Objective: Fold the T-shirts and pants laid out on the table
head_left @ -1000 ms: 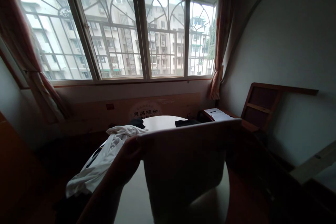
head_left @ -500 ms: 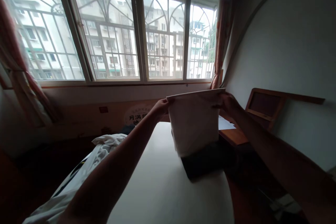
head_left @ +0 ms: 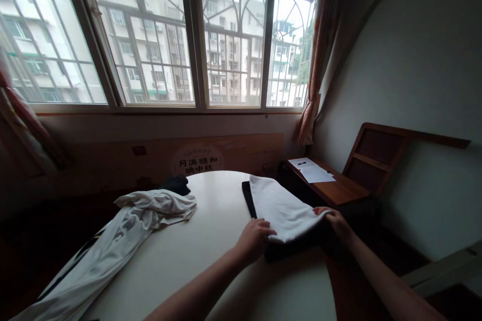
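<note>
A folded white cloth (head_left: pixel 284 205), perhaps a garment, lies over a folded black cloth (head_left: pixel 248 199) on the right part of a white round-edged table (head_left: pixel 211 220). My left hand (head_left: pixel 254 238) has its fingers closed on the white cloth's near left corner. With thumb and fingers, my right hand (head_left: pixel 339 224) pinches the right corner and holds it slightly raised. The black cloth shows along the left side and below the near edge; the rest of it is hidden.
A crumpled white garment (head_left: pixel 131 230) drapes over the table's left side, beside a dark cloth bundle (head_left: pixel 175 185). Papers and a pen rest on a wooden surface (head_left: pixel 350 191) at the right. Barred windows (head_left: pixel 233 55) and a printed cardboard panel (head_left: pixel 241 153) are behind.
Both hands have come down and nearer, lowering the white cloth from hanging upright to lying on the black one. The left hand has shifted to its near corner. The view has tilted down.
</note>
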A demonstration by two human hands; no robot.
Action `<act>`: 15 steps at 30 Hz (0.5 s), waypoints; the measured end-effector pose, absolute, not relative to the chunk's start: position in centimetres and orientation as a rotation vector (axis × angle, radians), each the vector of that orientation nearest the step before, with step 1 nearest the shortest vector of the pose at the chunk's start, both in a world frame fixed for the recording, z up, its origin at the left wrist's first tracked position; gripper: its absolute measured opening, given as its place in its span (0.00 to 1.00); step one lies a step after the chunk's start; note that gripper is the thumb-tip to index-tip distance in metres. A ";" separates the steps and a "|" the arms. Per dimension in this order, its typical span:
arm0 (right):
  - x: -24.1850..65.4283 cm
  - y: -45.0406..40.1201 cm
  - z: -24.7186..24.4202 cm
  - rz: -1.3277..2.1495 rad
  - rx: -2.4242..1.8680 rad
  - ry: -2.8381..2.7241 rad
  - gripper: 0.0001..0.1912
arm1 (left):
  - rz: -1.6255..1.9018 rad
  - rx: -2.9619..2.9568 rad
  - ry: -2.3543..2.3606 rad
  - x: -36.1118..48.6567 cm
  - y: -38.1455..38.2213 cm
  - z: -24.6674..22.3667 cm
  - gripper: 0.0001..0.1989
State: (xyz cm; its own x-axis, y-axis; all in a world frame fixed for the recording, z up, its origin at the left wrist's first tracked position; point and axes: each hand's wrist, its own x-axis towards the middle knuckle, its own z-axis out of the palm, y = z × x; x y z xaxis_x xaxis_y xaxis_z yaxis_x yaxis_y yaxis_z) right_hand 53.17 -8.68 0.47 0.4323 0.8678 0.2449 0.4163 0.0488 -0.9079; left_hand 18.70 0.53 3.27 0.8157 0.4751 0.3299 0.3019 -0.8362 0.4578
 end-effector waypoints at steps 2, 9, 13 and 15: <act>53.6 -9.8 -2.0 0.528 -1.579 -1.164 0.12 | 0.562 2.684 0.630 18.6 -0.8 1.2 0.16; 53.6 -11.9 -2.2 0.489 -1.684 -1.192 0.17 | 0.741 2.779 0.484 19.2 -1.9 5.0 0.15; 54.8 -12.1 -1.1 0.612 -1.801 -1.325 0.19 | 0.669 2.787 0.441 19.2 -2.2 5.0 0.15; 55.7 -11.2 -0.1 0.569 -1.827 -1.376 0.17 | 0.597 2.763 0.443 19.1 -2.4 3.8 0.16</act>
